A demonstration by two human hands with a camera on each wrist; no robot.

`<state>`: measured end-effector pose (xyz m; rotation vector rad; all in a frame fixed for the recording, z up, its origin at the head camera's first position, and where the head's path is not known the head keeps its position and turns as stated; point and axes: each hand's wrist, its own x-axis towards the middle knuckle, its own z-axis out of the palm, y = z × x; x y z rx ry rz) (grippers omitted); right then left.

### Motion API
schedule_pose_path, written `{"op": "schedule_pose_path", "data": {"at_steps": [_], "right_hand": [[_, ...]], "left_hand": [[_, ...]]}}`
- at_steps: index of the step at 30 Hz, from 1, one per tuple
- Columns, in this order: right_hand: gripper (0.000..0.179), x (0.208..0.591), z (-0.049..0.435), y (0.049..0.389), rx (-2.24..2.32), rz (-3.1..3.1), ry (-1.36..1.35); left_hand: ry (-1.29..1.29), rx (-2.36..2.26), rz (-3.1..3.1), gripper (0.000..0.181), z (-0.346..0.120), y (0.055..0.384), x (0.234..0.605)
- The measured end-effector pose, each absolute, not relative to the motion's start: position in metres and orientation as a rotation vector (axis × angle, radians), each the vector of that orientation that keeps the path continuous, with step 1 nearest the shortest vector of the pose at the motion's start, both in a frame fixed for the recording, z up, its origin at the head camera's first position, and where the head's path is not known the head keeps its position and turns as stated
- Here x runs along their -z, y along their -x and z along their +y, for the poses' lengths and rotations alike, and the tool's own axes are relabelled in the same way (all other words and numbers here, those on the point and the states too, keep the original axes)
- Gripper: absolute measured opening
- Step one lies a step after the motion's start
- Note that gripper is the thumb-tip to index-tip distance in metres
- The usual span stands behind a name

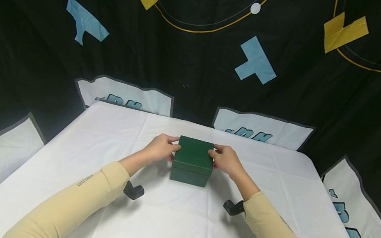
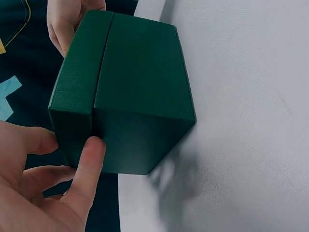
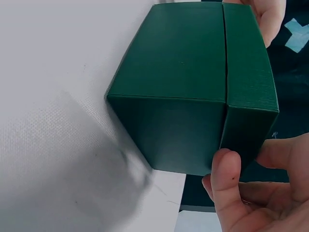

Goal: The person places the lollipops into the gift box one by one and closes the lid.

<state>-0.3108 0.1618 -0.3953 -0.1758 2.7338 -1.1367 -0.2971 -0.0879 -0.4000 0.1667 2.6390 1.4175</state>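
Note:
A dark green box with a lid stands in the middle of the white-covered table. The lid sits on it, and a thin seam runs between the two. My left hand grips the lid from the left side, thumb at the top edge. In the left wrist view, one fingertip of that hand touches the side at the seam. Opposite it, my right hand grips the lid's right side in the same manner. The right wrist view shows a fingertip of this hand by the seam. The box's inside is hidden.
White cloth covers the table, which extends around the box on all sides. Behind it hangs a black curtain with yellow and blue patches. Dark wrist-mounted pieces stick out beneath both sleeves.

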Motion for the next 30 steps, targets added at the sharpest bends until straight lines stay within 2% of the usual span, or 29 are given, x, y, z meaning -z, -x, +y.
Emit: {"op": "schedule_pose_path", "data": {"at_steps": [30], "right_hand": [[0.058,0.417,0.162,0.304,1.186,2.734,0.227]], "left_hand": [[-0.194,-1.412,2.605,0.059,-0.090,0.295,0.421]]}}
